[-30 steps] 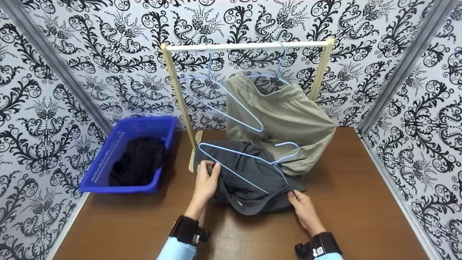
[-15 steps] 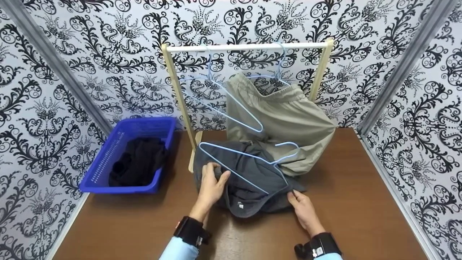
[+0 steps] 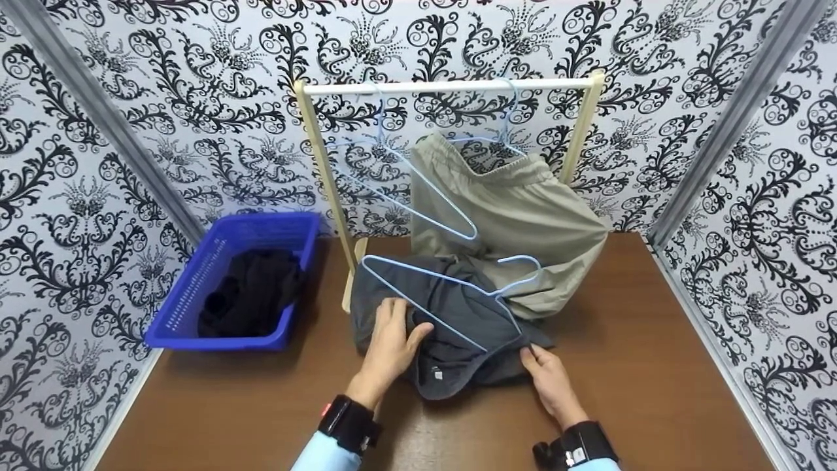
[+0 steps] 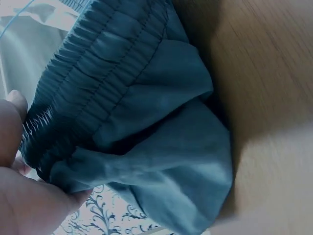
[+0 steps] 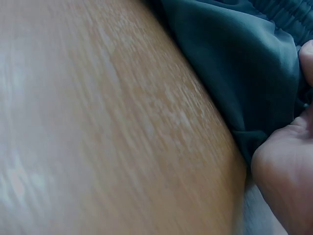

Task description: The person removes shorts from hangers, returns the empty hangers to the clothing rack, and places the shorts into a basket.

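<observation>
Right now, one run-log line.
left grip: holding gray elastic-waist bottoms; right grip: holding them too; lower blue hanger: one end inside; beige bottoms: hung on rack; blue basket: black clothing inside

1. The counter [image 3: 216, 405] is brown with visible wood grain, catching a pale shine on the side toward the person.
2. On its left stands a blue basket [image 3: 222, 343] with perforated walls.
3. Farther back, right of the basket, stands a rack [image 3: 444, 86] with pale posts and a white bar.
4. Near the middle lies a rumpled dark grey garment [image 3: 458, 311] with a gathered waistband.
</observation>
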{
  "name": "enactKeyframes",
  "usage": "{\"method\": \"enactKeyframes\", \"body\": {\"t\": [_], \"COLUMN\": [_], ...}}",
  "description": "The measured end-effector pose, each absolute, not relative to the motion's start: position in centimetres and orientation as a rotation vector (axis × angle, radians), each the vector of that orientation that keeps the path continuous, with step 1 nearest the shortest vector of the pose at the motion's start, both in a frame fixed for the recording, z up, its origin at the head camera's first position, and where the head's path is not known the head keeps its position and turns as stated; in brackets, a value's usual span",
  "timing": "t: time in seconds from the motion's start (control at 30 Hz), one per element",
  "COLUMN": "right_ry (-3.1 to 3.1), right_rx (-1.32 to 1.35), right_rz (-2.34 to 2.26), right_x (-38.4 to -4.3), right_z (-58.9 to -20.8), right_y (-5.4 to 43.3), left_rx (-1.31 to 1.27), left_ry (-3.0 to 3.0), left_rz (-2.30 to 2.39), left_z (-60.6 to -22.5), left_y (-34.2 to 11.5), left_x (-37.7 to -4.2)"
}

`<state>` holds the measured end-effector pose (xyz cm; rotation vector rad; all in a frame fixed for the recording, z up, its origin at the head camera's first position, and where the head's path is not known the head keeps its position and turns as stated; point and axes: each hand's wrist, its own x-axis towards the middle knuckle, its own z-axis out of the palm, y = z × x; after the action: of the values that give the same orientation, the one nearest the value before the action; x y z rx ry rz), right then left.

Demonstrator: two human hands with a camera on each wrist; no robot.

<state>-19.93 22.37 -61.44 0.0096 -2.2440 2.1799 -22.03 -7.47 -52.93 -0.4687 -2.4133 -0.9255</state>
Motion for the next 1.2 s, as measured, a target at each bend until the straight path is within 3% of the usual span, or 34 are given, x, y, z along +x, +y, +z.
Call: {"method": "enactKeyframes", "body": {"t": [0.8,1.2], "right_ry": [-2.327,-2.333], "right_rx": [-0.030,0.085], "right_rz": [2.051,1.930], "right_x": [-20.0,-20.1], "right_z": [-61.3,-61.6], "right_y": [21.8,21.9], "left_rx": [-0.704,-0.779], "left_ry": [-2.232,-2.182], "left_rz": [-0.407,-0.337], "left_z": [-48.2,-46.9], "left_y": [-5.7,-4.7], "left_x": [-21.3,-22.0]}}
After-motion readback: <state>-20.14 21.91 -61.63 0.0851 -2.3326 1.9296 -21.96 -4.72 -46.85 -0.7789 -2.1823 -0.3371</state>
